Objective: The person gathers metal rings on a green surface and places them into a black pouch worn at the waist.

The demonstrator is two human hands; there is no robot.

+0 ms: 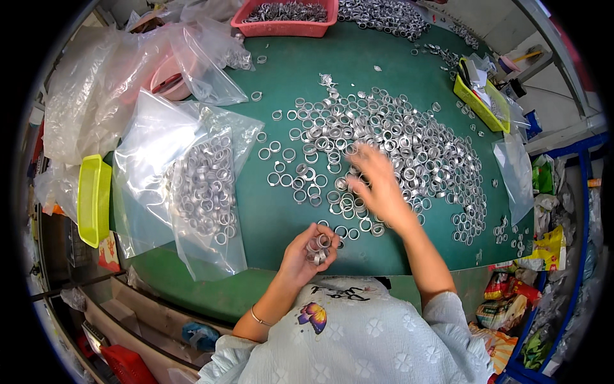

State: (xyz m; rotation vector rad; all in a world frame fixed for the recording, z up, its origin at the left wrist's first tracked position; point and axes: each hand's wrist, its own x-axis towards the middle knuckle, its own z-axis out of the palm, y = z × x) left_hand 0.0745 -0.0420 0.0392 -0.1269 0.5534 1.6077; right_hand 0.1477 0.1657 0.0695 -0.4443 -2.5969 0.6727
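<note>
Several silver metal rings (318,248) are gathered in my left hand (300,257), which is closed around them close to the near edge of the table. Up and to the right, my right hand (378,182) reaches over a wide pile of loose metal rings (409,141). Its thumb stands apart from the fingers, which are blurred, and I make out nothing held between them. More rings fill a clear plastic bag (150,166) lying left of the pile. Scattered single rings (289,155) lie along the pile's left side.
The table (275,70) has a green top. A red tray (288,27) of small metal parts stands at the back, beside another ring heap (387,18). A yellow-green basket (480,96) sits far right; another (94,200) stands at left. Plastic bags (83,83) crowd the far left.
</note>
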